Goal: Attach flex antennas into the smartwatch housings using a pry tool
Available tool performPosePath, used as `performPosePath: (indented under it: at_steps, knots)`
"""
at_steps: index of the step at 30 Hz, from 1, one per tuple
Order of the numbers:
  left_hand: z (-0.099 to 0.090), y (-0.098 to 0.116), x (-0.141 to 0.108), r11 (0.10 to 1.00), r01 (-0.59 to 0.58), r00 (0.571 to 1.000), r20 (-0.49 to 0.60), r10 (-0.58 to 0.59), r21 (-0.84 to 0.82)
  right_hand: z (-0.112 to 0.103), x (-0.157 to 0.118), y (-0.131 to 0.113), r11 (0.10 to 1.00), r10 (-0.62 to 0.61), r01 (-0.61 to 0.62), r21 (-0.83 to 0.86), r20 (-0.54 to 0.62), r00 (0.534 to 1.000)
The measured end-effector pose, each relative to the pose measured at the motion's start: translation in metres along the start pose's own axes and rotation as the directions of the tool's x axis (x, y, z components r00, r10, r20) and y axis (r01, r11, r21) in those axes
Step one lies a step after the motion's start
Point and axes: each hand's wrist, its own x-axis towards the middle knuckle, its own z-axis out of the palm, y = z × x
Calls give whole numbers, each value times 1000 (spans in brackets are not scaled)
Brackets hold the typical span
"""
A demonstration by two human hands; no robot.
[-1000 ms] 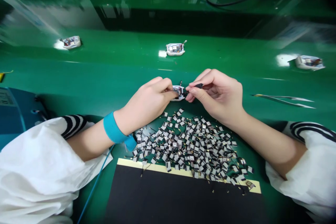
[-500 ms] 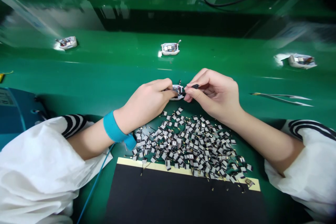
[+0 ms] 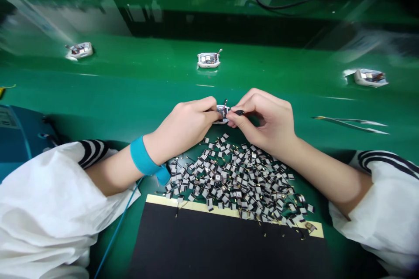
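Left hand [image 3: 185, 130] pinches a small white circuit module [image 3: 222, 114] at the fingertips; right hand [image 3: 266, 117] pinches a small black piece [image 3: 239, 112] right against it, both above the green worktop [image 3: 98, 91]; a heap of tiny foil-edged tabs [image 3: 229, 183] lies just below; tweezers [image 3: 350, 122] rest off to the right; three similar modules [image 3: 208, 60] sit farther out; a blue wrist strap [image 3: 142, 157] circles the left wrist.

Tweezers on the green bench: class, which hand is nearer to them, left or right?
Right. The right hand lies to the tweezers' left, apart from them; the left hand lies farther left, beyond the right hand.
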Motion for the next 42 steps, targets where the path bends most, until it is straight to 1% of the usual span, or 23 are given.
performPosePath:
  at_steps: [5, 10, 18, 21, 25, 26, 28, 31, 33, 35, 36, 38, 40, 41, 42]
  knots:
    - [1, -1, -1, 1000, 6, 1000, 10, -6, -16, 0, 0, 1, 1000, 16, -16, 4, 7, 1000]
    - [1, -1, -2, 999, 22, 1000, 18, -21, -48, -2, 0, 2, 998, 30, -31, 53, 17, 999]
    - [0, -1, -1, 995, 36, 998, 54, -32, -90, 0, 0, 6, 984, 91, -96, 147, 42, 995]
    - [0, -2, 0, 994, 35, 998, 59, -29, -100, 1, 1, 7, 980, 94, -102, 170, 53, 994]
    - [1, -2, 0, 993, 37, 999, 38, -32, -113, 2, 2, 7, 984, 75, -85, 159, 67, 995]
    - [1, -2, 0, 993, 36, 999, 29, -33, -115, 3, 1, 7, 979, 92, -103, 175, 70, 993]
    - [1, -2, -1, 993, 30, 999, 15, -28, -116, 3, 1, 6, 951, 161, -178, 253, 84, 983]
    - [0, -2, -1, 992, 13, 1000, -3, -13, -125, 1, 0, 3, 864, 274, -287, 413, 92, 957]
    - [0, -4, -1, 989, -3, 1000, -9, 2, -145, -2, -1, 3, 821, 327, -294, 490, 19, 945]
    - [0, -5, 0, 985, -17, 1000, -5, 17, -170, -4, -1, 7, 810, 383, -282, 514, -100, 918]
    - [0, -5, 0, 984, -22, 1000, 1, 22, -176, -5, -2, 10, 817, 403, -282, 503, -147, 903]
    - [0, -4, 1, 987, -12, 1000, 17, 15, -161, -8, -3, 17, 846, 417, -310, 434, -177, 891]
    - [-2, -1, 1, 995, 10, 999, 31, -7, -103, -10, -3, 20, 895, 393, -347, 278, -127, 911]
    - [-5, 3, 0, 997, 25, 999, 33, -23, -67, -12, -3, 19, 920, 366, -349, 177, -76, 928]
    - [-8, 7, -1, 999, 29, 999, 35, -28, -33, -13, -1, 15, 944, 326, -325, 55, -14, 945]
